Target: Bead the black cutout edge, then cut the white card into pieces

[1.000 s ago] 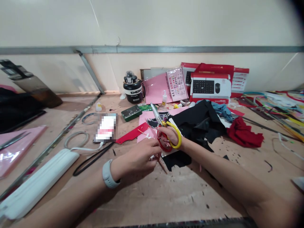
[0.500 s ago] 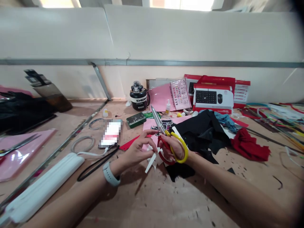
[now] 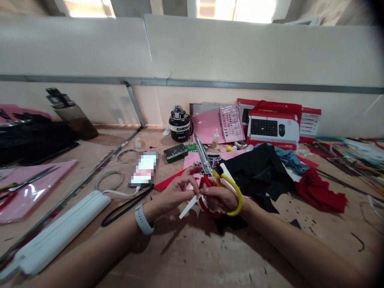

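My left hand, with a pale watch band on the wrist, pinches a narrow white strip between thumb and fingers. The strip's free end points down toward me. My right hand grips scissors with one yellow and one red handle loop. Their blades point up and away from me. My right thumb and fingertip meet the strip's upper end, close to the left fingertips. Behind the hands, a pink sheet bears a black piece dotted with white beads, partly hidden by the blades.
Black cloth and red cloth lie to the right. A phone, a white power strip and a second pair of scissors are on the left. A black bottle and keyboard boxes stand at the back.
My hands have come together, and the right fingertips now reach the white strip. The scissors have shifted in my right hand, the yellow loop swinging outward. The view has shifted slightly.
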Tool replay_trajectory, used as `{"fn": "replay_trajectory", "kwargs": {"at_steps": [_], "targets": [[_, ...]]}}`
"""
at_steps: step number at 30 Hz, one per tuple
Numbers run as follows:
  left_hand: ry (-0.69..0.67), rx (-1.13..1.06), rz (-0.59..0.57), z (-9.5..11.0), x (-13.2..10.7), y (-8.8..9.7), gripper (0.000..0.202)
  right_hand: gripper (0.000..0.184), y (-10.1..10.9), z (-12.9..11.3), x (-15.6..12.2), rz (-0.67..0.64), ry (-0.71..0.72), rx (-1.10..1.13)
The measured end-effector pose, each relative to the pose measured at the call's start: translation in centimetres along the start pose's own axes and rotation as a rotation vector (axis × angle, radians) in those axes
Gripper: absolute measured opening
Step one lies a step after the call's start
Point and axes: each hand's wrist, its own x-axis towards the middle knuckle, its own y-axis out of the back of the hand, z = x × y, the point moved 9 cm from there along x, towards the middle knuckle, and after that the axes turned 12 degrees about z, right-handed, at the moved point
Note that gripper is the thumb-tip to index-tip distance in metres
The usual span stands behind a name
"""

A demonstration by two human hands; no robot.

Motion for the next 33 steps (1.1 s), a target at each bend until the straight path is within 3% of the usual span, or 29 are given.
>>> {"fn": "replay_trajectory", "kwargs": {"at_steps": [5, 11, 14, 17, 21, 24, 28, 33], "targets": [[0.156, -0.49, -0.061, -0.5, -0.5, -1.1, 0.016, 0.023, -0.7, -0.7, -0.2, -0.055, 0.057, -0.028], [0.243, -0.554, -0.079, -1.3, -1.1, -2.1, 0.014, 0.032, -2.0, -1.5, -0.9, -0.129, 0.088, -0.167], [0.2, -0.353, 0.001, -0.8, -0.1, -0.6, 0.011, 0.035, -1.1, -2.2, -0.7, -0.041, 0.137, -0.219], [0.11, 0.105, 0.006, 0.7, 0.3, 1.0, 0.009, 0.034, 1.0, -2.6, 0.0, 0.119, 0.171, -0.204], [0.017, 0.672, -0.221, 1.9, -1.8, -0.6, 0.019, 0.025, 3.6, -2.4, 1.2, 0.293, 0.19, -0.018], [-0.087, 0.983, -0.172, 2.3, -3.1, -1.9, 0.027, 0.028, 4.3, -2.1, 1.6, 0.346, 0.189, 0.025], [-0.084, 1.082, -0.184, 1.4, -3.8, -3.6, 0.021, 0.029, 4.4, -1.9, 1.6, 0.374, 0.174, 0.039], [-0.016, 1.024, -0.207, 1.2, -4.1, -4.1, 0.012, 0.026, 4.1, -1.5, 1.6, 0.367, 0.174, 0.018]]}}
